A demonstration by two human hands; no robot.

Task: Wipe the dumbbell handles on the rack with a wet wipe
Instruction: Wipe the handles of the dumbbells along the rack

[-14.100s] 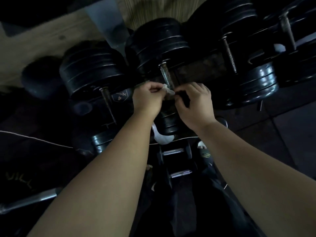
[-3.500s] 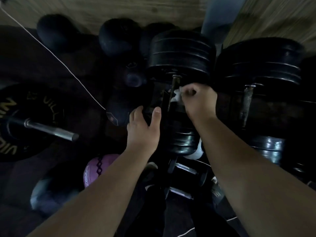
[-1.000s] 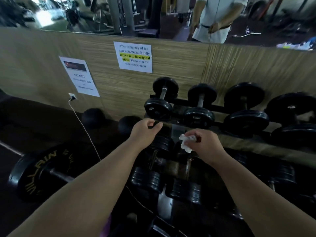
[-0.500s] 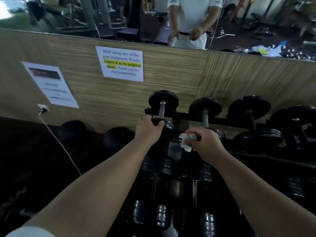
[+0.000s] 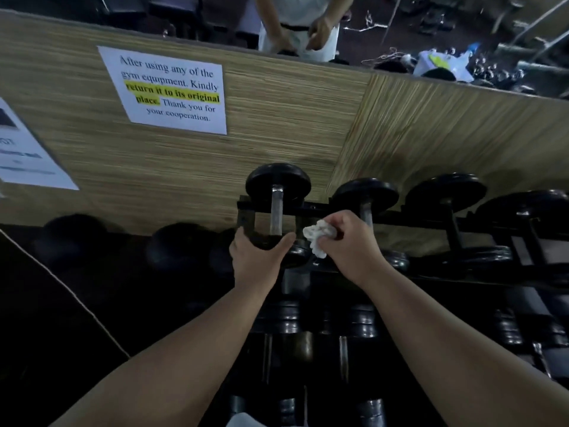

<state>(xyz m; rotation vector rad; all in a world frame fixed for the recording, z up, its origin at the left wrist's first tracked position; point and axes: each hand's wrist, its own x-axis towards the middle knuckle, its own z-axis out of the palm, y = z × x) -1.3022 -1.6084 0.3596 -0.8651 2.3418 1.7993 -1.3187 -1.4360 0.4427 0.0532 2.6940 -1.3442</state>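
Observation:
A black rack (image 5: 317, 208) holds rows of black dumbbells on two tiers. The leftmost dumbbell on the top tier has a silver handle (image 5: 276, 211). My left hand (image 5: 257, 260) grips the near plate of that dumbbell, thumb on the right side. My right hand (image 5: 346, 245) holds a crumpled white wet wipe (image 5: 317, 237) just right of that handle, in front of the second dumbbell's handle (image 5: 366, 212). The wipe is apart from the first handle.
More dumbbells (image 5: 446, 195) run off to the right on the top tier, and a lower tier (image 5: 341, 340) lies under my forearms. A wood-grain wall carries a paper notice (image 5: 172, 90). A mirror above shows a person in white (image 5: 297, 29). Dark balls (image 5: 181, 251) sit at the left.
My view rose from the lower tier to the top tier. My left hand moved onto the leftmost top dumbbell's near plate, and my right hand brought the wipe up beside its handle.

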